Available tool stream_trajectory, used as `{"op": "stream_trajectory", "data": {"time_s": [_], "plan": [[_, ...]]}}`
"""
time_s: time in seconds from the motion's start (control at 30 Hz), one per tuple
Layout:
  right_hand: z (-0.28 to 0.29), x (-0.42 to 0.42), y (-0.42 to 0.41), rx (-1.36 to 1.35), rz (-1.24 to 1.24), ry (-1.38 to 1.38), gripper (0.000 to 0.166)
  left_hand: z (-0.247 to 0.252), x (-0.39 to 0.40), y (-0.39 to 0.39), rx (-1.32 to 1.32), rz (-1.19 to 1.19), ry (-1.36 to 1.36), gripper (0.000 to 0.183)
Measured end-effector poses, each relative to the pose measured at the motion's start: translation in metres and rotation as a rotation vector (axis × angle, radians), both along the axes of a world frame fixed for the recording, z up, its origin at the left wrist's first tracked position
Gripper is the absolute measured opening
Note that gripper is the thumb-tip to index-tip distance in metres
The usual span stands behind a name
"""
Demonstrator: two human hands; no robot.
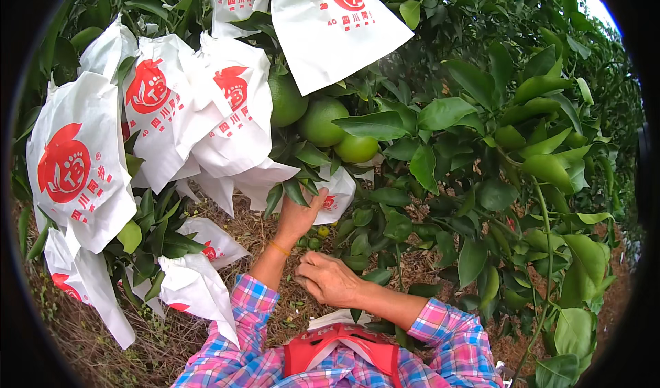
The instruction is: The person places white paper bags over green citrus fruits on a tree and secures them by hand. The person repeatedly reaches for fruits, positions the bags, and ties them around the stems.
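Note:
My left hand (pixel 299 214) reaches up among the leaves, its fingers partly hidden by foliage beside a small white paper fruit bag (pixel 337 192) with a red print. Whether it grips the bag cannot be told. Lower and to the right, my right hand (pixel 330 280) is bent with its fingers curled in; what may be between them is hidden. Above the hands hang a round green citrus fruit (pixel 323 122), a smaller yellow-green one (pixel 356 148) and another green fruit (pixel 285 100). A stack of white paper bags (pixel 339 318) shows at a red pouch (pixel 340 344) against my waist.
Several white paper bags, among them a large one (pixel 82 166) and another (pixel 234 104), hang on the left. A bag (pixel 337 32) spreads above the fruit. Leafy citrus branches (pixel 454 182) fill the right side. Dry grass (pixel 154 347) covers the ground below.

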State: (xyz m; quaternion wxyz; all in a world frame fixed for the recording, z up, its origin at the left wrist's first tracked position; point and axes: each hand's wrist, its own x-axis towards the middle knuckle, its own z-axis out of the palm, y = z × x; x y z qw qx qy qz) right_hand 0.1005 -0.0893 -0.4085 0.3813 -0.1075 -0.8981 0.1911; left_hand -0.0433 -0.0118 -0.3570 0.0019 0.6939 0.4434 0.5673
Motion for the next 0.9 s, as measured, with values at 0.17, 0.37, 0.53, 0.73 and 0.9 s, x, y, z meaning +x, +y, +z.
{"op": "stream_trajectory", "data": {"time_s": [0.17, 0.37, 0.53, 0.73, 0.9], "plan": [[-0.11, -0.005, -0.003, -0.334, 0.074, -0.751, 0.018, -0.046, -0.01, -0.016, 0.024, 0.072, 0.063, 0.041], [-0.203, 0.01, -0.019, -0.205, -0.071, -0.931, 0.025, -0.138, -0.026, -0.095, -0.346, 0.01, 0.09, 0.035], [-0.196, -0.006, -0.017, -0.267, -0.173, -1.011, 0.019, -0.235, -0.065, -0.139, -0.962, -0.498, 0.38, 0.02], [-0.221, -0.021, -0.012, -0.146, -0.265, -0.841, 0.016, -0.276, -0.085, -0.165, -1.025, -0.447, 0.332, 0.023], [-0.202, -0.027, -0.023, -0.428, -0.301, -0.743, 0.012, -0.302, -0.1, -0.172, -1.101, -0.345, 0.016, 0.033]]}}
